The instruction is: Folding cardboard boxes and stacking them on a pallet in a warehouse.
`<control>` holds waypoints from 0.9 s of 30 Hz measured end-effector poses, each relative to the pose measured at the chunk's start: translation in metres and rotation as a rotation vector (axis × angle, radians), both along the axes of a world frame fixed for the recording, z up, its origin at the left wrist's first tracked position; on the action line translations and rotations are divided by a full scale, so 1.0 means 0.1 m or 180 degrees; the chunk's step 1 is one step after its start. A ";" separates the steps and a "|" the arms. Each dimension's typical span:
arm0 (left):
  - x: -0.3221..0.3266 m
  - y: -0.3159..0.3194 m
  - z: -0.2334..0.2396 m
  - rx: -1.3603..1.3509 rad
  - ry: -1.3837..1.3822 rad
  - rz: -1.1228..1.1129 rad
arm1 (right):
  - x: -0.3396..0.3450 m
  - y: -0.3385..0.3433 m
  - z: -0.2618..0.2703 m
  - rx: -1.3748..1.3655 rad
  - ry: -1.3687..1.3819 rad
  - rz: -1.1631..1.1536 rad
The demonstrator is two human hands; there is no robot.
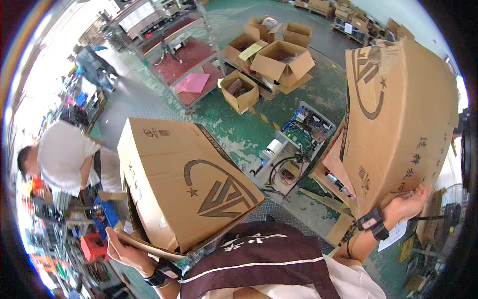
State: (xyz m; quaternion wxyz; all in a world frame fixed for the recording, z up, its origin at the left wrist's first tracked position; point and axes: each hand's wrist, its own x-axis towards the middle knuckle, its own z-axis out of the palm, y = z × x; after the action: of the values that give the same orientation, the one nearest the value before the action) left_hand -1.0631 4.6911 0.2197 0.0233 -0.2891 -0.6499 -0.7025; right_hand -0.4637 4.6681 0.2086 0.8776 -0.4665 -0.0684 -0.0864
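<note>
My left hand (129, 252) grips a lower flap edge of a large printed cardboard box (160, 160), which is tilted just in front of my body. Opposite it, my right hand (407, 203) lies palm up against the lower part of a second large cardboard box (399, 127). Whether its fingers grip that box or only touch it cannot be told. Pinkish sheet material (336, 155) and a small cylindrical part (338, 183) show under the right box's near-left edge. An opened electronic unit (298, 138) with wires and circuit boards stands between the two boxes.
Several open cartons (282, 61) are grouped on the green floor ahead. A red-shelved rack (175, 67) holds a pink sheet (193, 83). One person (63, 157) bends over at the left; another person (93, 67) is farther back. Loose cardboard (340, 228) lies near my right arm.
</note>
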 end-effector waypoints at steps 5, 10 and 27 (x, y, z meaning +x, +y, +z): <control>-0.44 1.47 0.00 -0.0357 -0.0376 -0.0850 | -0.40 0.21 -0.03 -0.0068 0.0123 -0.0378; -0.43 2.92 0.13 -0.0557 0.0006 -0.1477 | -1.06 0.49 0.03 -0.1476 -0.0351 -0.1096; 0.53 5.59 0.04 -0.0598 0.0279 -0.2497 | -1.24 2.22 0.45 -0.1208 0.0615 -0.2295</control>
State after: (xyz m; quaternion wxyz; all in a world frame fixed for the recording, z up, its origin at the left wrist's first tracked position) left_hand -1.0096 5.2505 0.2239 -0.2453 -0.5456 -0.5501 -0.5828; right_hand -0.5879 4.8902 0.2537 0.6921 -0.6199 0.1673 -0.3297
